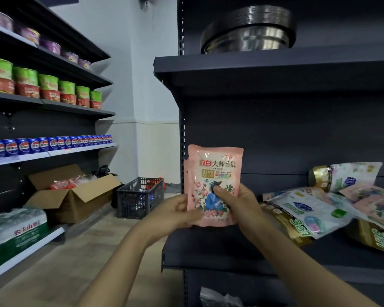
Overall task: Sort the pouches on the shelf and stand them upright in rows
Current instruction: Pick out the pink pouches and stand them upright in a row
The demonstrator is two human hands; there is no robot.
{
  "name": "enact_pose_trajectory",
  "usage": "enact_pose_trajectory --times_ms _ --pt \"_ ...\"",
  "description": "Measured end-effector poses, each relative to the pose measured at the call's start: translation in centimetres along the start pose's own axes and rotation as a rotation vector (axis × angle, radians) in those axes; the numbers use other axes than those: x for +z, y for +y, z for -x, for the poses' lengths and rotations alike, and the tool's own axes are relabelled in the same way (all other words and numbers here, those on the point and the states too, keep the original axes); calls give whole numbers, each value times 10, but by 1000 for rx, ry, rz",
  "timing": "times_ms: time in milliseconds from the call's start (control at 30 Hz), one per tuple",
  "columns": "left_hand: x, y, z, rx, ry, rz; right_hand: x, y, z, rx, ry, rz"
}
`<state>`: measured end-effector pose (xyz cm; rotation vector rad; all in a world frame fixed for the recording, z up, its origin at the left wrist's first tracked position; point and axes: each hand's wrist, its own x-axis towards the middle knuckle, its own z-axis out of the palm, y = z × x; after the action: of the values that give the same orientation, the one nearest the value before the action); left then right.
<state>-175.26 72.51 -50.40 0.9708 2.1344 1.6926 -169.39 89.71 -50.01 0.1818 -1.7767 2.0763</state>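
A pink pouch (215, 173) with a flower print stands upright at the left end of the dark shelf (208, 247). A second pink pouch edge shows just behind it. My left hand (182, 212) holds its lower left corner. My right hand (233, 200) grips its lower right side, thumb on the front. To the right, a loose pile of pouches (315, 209) lies flat on the shelf: white ones, gold ones (282, 220) and more pink ones (372, 202).
Steel basins (248, 32) sit on the shelf above. To the left stand shelves of noodle cups (47, 87) and blue cans (53, 144), an open cardboard box (75, 196), a dark plastic crate (140, 198) and packed water bottles (16, 227).
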Motion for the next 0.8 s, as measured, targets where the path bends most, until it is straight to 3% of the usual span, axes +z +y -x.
enact_pose_trajectory --times_ms 100,233,333,567,800 --pt "0 -16 0 41 103 -139 5 15 4 -12 -43 176" --pt "-3 -38 -2 38 225 -132 2 29 6 39 -144 344" --pt "-3 -50 -6 20 199 -166 -1 33 8 64 -183 573" --pt "9 -63 -28 -37 196 -248 -4 40 2 41 -25 846" --pt "19 -63 -39 -33 271 -303 -7 48 -4 51 65 924"
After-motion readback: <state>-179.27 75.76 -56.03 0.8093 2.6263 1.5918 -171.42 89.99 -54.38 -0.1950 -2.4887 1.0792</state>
